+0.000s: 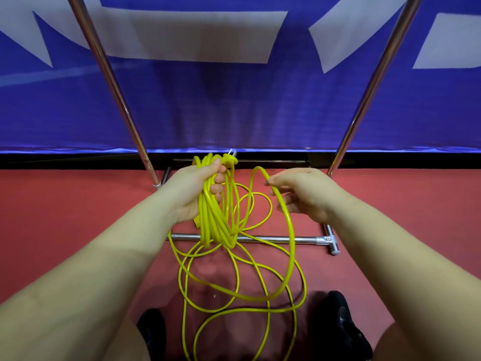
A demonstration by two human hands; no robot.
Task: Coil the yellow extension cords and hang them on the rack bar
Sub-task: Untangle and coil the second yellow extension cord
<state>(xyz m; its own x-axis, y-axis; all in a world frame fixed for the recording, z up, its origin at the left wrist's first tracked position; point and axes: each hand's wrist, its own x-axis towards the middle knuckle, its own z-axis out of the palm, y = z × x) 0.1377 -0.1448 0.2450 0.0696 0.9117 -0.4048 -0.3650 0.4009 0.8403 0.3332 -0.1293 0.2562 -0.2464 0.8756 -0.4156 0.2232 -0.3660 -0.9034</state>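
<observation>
Red floor (78,209) fills the lower part of the head view, and behind it hangs a wide blue banner (234,105) with big white shapes that look like parts of letters. They are cut by the frame edge, so no word can be read. A dark strip runs under the banner where it meets the floor.

Two shiny metal poles of the rack (109,82) rise up and lean outward to the top corners. Its base bar (273,239) lies flat on the floor, with a short cross foot at its right end.

In front of the poles, the left hand (192,191) is closed around a bundle of loops of the yellow extension cord (216,220). The loops hang down from the fist and reach the base bar. The plug (230,158) of the cord sticks out above this hand, with its metal pins pointing toward the banner.

Near it, a little to the right, the right hand (302,191) pinches one strand of the same cord with curled fingers. From there the strand falls in a big loop between the arms. More loose loops lie on the floor, across the base bar and down to the two black shoes (341,324) at the bottom edge.
</observation>
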